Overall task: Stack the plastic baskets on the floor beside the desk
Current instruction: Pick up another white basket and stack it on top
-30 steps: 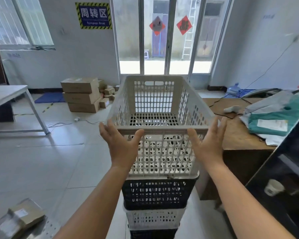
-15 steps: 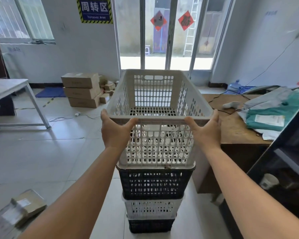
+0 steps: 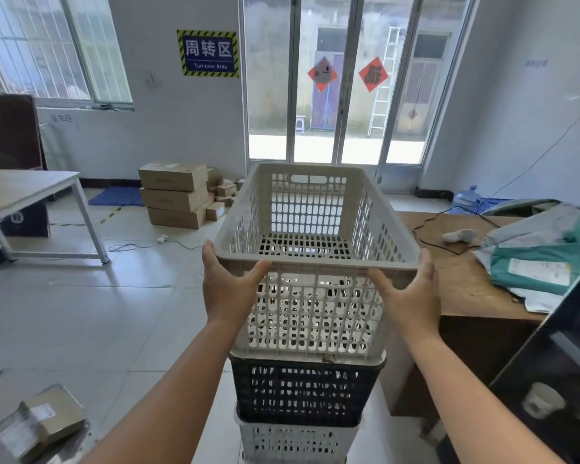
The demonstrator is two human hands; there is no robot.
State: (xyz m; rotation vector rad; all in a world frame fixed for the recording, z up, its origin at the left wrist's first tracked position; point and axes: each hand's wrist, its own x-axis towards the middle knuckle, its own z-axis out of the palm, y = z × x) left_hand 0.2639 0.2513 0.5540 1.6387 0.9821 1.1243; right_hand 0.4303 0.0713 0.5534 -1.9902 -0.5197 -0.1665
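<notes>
White basket (image 3: 310,309) has dropped onto the black basket (image 3: 303,391) beside the surface (image 3: 456,289); left hand (image 3: 230,289) and right hand (image 3: 411,296) grip its rim, stack looks nearly done.

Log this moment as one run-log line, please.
step: stacking | left hand: grips top white basket near rim | right hand: same | below: black basket, white basket | beside: desk

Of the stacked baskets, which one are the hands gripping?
The top white basket: left hand and right hand hold its near rim. The black basket and lower white basket beneath are untouched.
</notes>
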